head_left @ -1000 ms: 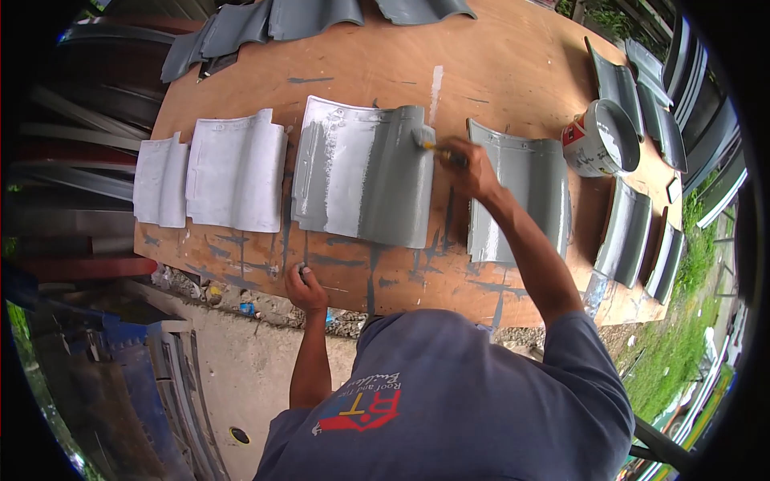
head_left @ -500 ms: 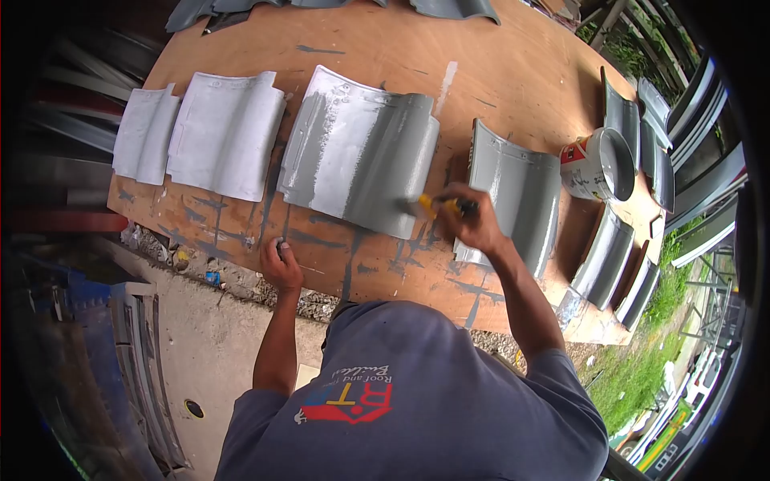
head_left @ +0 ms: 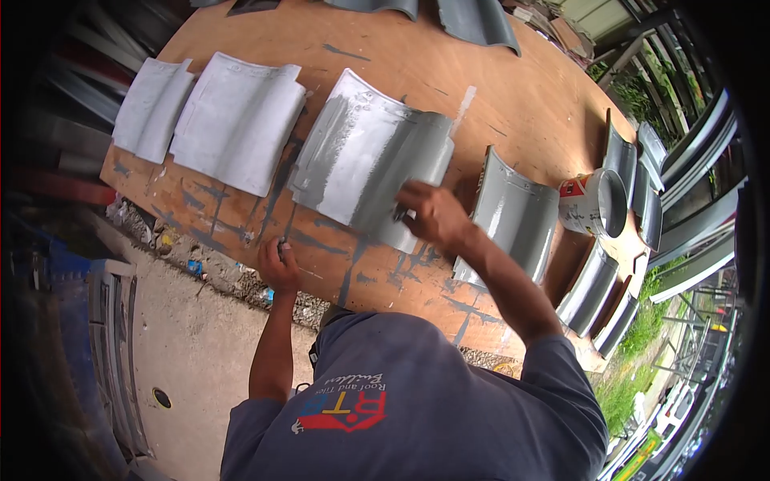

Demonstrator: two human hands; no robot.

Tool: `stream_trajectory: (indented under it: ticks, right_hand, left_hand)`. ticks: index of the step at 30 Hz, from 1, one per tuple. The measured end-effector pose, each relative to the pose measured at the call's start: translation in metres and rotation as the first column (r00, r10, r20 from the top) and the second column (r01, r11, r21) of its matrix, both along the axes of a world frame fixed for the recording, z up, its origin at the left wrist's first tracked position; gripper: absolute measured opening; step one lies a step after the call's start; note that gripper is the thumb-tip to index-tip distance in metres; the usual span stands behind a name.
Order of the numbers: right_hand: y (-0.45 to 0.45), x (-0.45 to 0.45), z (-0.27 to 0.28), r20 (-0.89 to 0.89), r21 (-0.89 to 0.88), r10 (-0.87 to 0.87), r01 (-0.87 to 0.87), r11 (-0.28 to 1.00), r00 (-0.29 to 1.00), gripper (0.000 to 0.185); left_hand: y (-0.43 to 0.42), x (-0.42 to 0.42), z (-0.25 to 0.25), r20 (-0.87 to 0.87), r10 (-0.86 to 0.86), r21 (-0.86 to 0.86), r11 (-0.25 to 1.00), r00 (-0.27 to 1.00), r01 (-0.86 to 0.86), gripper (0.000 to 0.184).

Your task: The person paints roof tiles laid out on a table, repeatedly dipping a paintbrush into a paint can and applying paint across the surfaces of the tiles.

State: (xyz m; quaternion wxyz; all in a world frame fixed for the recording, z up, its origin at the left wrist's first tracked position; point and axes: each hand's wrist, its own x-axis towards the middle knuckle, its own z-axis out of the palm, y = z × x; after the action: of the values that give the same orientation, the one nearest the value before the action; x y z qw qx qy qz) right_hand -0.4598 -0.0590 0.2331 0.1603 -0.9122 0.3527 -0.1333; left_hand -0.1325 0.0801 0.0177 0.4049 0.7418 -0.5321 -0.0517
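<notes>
My right hand (head_left: 433, 215) is closed round a paintbrush, whose dark handle end shows at the fingers; its bristles are hidden. It is over the lower right part of a roof tile (head_left: 373, 156), grey at both sides with a white band between. My left hand (head_left: 278, 264) is at the front edge of the wooden table, fingers curled round something small and dark that I cannot make out. Two white tiles (head_left: 237, 120) lie left of the part-grey tile. To its right is a grey tile (head_left: 513, 216) with a whitish streak.
A paint bucket (head_left: 593, 202) lies tilted on the right of the plywood table (head_left: 401, 48). More grey tiles (head_left: 589, 289) are at the right edge and along the far edge (head_left: 477, 24). Metal sheets are stacked beyond on the right. Rubble lies below the front edge.
The view has shifted and turned. My right hand has moved from the tile's upper right edge down to its lower part, and the brush's yellow part is now hidden. My left hand stays at the edge.
</notes>
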Motion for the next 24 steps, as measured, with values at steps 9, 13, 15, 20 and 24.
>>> stream_trajectory:
  ticks: [9, 13, 15, 20, 24]
  right_hand:
    - [0.044, -0.094, 0.070, 0.484, 0.217, -0.627, 0.611, 0.762, 0.610, 0.017]
    - [0.039, -0.210, 0.137, 0.551, -0.023, -0.811, 0.975, 0.222, 0.198, 0.034]
    - [0.035, -0.283, 0.150, 0.665, 0.009, -0.746, 1.000, -0.027, -0.027, 0.042]
    - [0.033, -0.399, 0.158, 0.579, -0.119, -0.806, 0.965, -0.234, -0.124, 0.048]
    - [0.019, -0.432, 0.133, 0.474, 0.018, -0.863, 0.982, -0.189, -0.174, 0.046]
  left_hand:
    - [0.001, 0.002, -0.003, 0.064, -0.036, 0.063, 0.998, 0.997, 0.032, 0.030]
    - [0.002, 0.001, -0.004, 0.053, -0.047, 0.060, 0.997, 0.998, 0.044, 0.030]
    - [0.003, 0.001, -0.003, 0.029, -0.049, 0.082, 0.996, 0.998, 0.046, 0.032]
    - [0.001, -0.002, -0.001, 0.017, -0.033, 0.079, 0.996, 0.999, 0.032, 0.033]
    - [0.000, -0.001, -0.003, 0.038, -0.033, 0.092, 0.995, 0.999, 0.030, 0.032]
